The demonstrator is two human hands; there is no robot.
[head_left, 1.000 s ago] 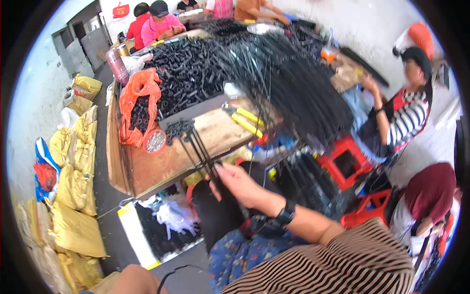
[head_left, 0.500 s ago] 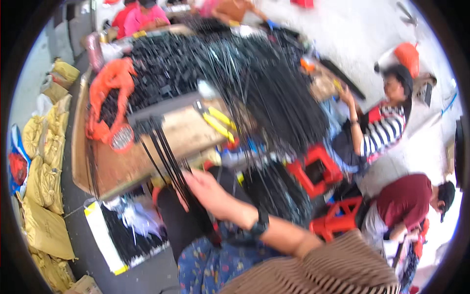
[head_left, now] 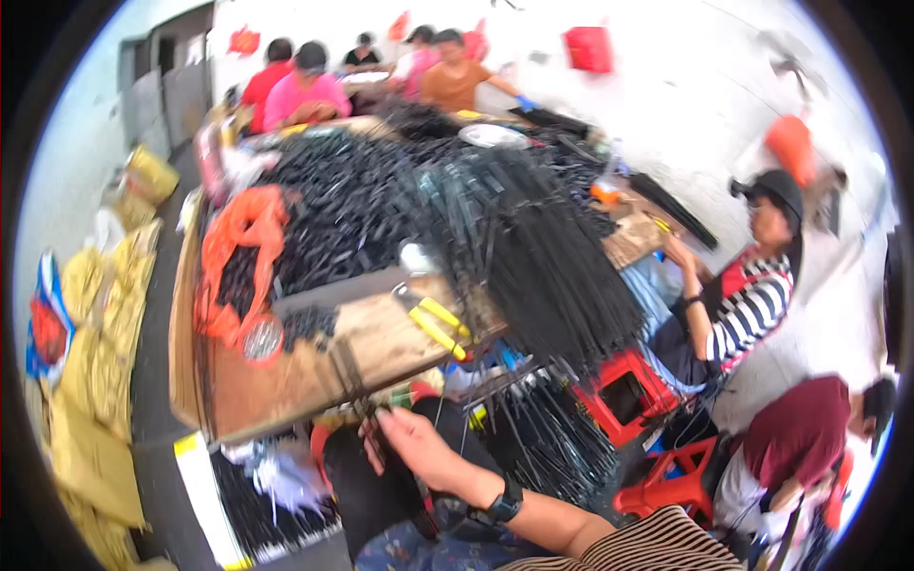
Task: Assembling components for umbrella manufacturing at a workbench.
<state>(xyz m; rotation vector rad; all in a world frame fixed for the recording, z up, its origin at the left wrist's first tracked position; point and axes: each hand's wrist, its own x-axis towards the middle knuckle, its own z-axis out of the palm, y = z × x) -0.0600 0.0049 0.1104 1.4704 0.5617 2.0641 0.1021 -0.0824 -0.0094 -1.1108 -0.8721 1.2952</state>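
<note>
My right hand (head_left: 415, 447), with a dark watch on its wrist, is at the near edge of the wooden table (head_left: 257, 395). Its fingers are closed around a few thin black strips (head_left: 347, 369), which slant up and away over the tabletop, blurred by motion. Beyond the strips lie small black pieces (head_left: 309, 324) and a round tub (head_left: 262, 340) of tiny items. Pliers with yellow handles (head_left: 436, 332) rest to the right of them. A thick stack of long black strips (head_left: 562, 276) spreads farther right. My left hand is out of sight.
An orange bag (head_left: 219, 238) and a heap of black pieces (head_left: 352, 200) cover the table's far part. Red stools (head_left: 628, 395) and a co-worker in striped sleeves (head_left: 757, 300) are on the right. Yellow sacks (head_left: 86, 409) line the left. Several people sit at the far end.
The view has tilted up, so table and hand appear lower and more of the far wall shows. The held strips now look shorter and more blurred. The hand keeps its grip.
</note>
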